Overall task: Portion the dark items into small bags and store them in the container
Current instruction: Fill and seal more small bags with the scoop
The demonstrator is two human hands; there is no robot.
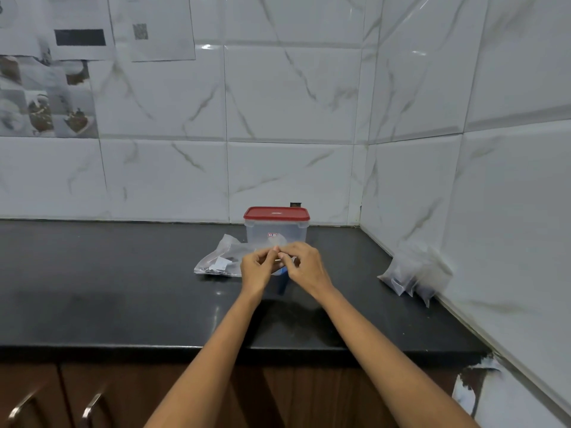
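A clear plastic container (276, 233) with a red lid (276, 213) on it stands on the black counter (108, 288) near the back wall. Just in front of it, my left hand (258, 268) and my right hand (304, 267) meet, and their fingertips pinch a small clear bag (279, 244) between them. The bag is thin and mostly hidden by my fingers. To the left lies a larger clear bag (221, 257) holding dark items and a white label. Filled small bags (414, 273) with dark contents lean against the right wall.
Tiled walls close the counter at the back and right. Papers with pictures (61, 57) hang on the wall at upper left. Brown cabinet doors with metal handles (89, 409) sit below the counter edge. A blue thing (282, 284) shows under my hands.
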